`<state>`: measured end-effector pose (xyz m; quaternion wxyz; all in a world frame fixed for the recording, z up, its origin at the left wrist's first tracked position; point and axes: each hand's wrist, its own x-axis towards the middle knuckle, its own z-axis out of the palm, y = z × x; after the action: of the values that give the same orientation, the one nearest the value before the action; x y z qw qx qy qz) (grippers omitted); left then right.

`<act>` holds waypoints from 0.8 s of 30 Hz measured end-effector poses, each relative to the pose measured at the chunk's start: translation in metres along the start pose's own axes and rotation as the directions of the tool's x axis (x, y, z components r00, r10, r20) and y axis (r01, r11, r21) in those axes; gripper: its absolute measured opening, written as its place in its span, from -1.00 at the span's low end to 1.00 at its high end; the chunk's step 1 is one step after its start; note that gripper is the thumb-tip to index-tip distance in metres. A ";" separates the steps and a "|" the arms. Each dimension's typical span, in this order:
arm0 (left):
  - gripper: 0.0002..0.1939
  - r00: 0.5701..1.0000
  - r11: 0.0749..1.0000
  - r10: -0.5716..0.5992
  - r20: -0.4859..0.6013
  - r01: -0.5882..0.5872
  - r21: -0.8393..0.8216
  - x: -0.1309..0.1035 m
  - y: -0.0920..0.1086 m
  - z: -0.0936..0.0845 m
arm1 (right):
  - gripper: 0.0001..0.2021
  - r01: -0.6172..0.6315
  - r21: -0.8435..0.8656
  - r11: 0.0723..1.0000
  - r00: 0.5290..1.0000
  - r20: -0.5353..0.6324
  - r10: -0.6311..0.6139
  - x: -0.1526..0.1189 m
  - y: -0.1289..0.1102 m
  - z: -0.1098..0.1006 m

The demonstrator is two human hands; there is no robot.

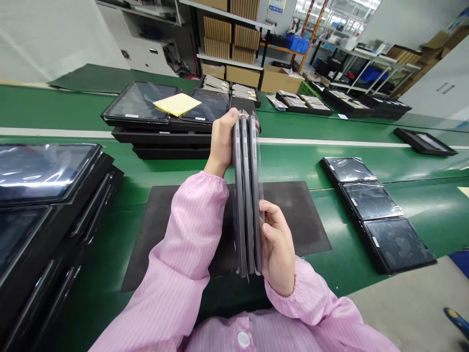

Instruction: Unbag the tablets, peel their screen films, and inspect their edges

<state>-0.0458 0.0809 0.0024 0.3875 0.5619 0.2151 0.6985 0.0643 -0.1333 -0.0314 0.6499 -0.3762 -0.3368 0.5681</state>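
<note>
Three grey tablets (246,195) stand on edge, side by side, between my two hands. My left hand (222,139) wraps round the far end of the stack, its thumb near the top corner. Against the right face, lower down, my right hand (277,244) presses with bent fingers and thumb. Clear film sticks out along the right tablet's edge. Beneath the stack lies a dark grey mat (293,215) on the green bench (205,168). Whether the lower end touches the mat is not clear.
Black trays of tablets (47,171) are piled at the left. Another tray pile (161,139) stands behind, with a yellow dotted sheet (177,104) on top. A black tray (381,215) with three screens lies right. Shelves with cartons (242,76) stand beyond.
</note>
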 end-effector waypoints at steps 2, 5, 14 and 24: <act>-0.36 1.000 1.000 -0.014 0.017 0.014 -0.018 0.001 -0.001 0.000 | -0.75 -0.007 -0.002 1.000 1.000 -0.002 0.007 0.001 0.000 -0.001; -0.28 0.999 0.999 -0.042 0.021 0.043 -0.025 0.003 -0.005 -0.002 | -0.75 -0.005 -0.006 1.000 1.000 0.013 0.005 0.003 0.001 -0.003; -0.30 1.000 1.000 -0.024 -0.005 0.024 -0.020 0.009 -0.019 -0.010 | -0.76 0.089 -0.099 0.991 0.994 0.075 -0.082 0.008 0.003 -0.007; -0.35 0.995 0.998 0.042 0.087 -0.045 0.037 -0.017 0.040 0.031 | -0.75 0.439 -0.276 0.855 0.897 0.187 -0.400 0.035 -0.032 -0.003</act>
<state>-0.0269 0.0389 0.0299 0.3700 0.6036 0.1993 0.6775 0.0873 -0.1016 -0.0046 0.6686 -0.3556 -0.5354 0.3741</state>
